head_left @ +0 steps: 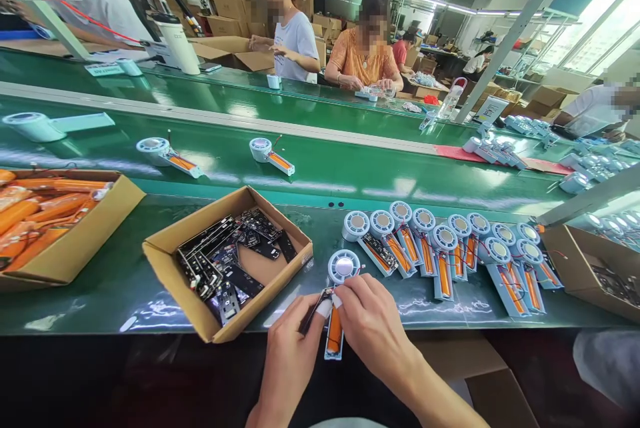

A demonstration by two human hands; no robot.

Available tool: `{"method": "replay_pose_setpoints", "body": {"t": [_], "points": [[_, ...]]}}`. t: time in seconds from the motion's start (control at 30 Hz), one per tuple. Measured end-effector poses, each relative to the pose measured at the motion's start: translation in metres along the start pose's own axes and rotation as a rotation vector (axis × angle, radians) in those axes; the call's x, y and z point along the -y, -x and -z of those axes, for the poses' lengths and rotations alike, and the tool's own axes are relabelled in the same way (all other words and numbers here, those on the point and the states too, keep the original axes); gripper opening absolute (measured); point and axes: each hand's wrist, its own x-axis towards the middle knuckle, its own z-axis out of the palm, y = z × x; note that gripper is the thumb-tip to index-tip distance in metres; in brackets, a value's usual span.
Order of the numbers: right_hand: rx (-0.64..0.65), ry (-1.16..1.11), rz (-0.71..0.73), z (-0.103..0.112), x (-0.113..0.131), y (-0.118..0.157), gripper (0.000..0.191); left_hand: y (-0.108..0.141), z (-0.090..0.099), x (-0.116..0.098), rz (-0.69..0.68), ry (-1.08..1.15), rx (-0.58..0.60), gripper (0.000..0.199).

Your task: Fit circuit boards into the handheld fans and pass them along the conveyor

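Note:
My left hand (295, 345) is closed on a small black circuit board (311, 313), its thumb and fingers pinching the board near one end. Close against it, my right hand (367, 321) pinches at the board's end, where a bit of red shows; the fingers hide what exactly they grip, perhaps a thin wire. Below the hands lies a light blue fan housing (344, 267) with a round silver centre. An orange battery (334, 331) sits in its open handle, which reaches to the table edge.
A cardboard box (300, 251) of black circuit boards stands left of my hands. Further left is a box (107, 228) of orange batteries. Several fan housings (445, 238) lie in a group at right. Beyond runs a green conveyor (350, 165), with co-workers (367, 61) on its far side.

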Motion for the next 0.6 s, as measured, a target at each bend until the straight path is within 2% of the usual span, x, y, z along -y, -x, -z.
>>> {"method": "replay_pose_setpoints", "body": {"t": [0.1, 0.2, 0.37, 0.5, 0.6], "points": [[0.073, 0.094, -0.025, 0.002, 0.004, -0.003, 0.017, 0.004, -0.003, 0.002, -0.238, -0.100, -0.103, 0.019], [0.137, 0.090, -0.034, 0.007, 0.004, -0.007, 0.019, 0.005, 0.000, 0.004, -0.364, -0.161, -0.120, 0.021], [0.213, -0.159, -0.031, 0.015, -0.010, -0.010, 0.011, -0.006, 0.014, 0.006, -0.362, -0.076, 0.049, 0.018], [0.231, -0.318, -0.018, 0.014, -0.025, -0.008, 0.019, -0.015, 0.021, 0.007, -0.373, -0.047, 0.103, 0.017], [0.245, -0.386, 0.068, 0.012, -0.034, -0.007, 0.015, -0.019, 0.024, 0.005, -0.396, -0.038, 0.153, 0.020]]}}
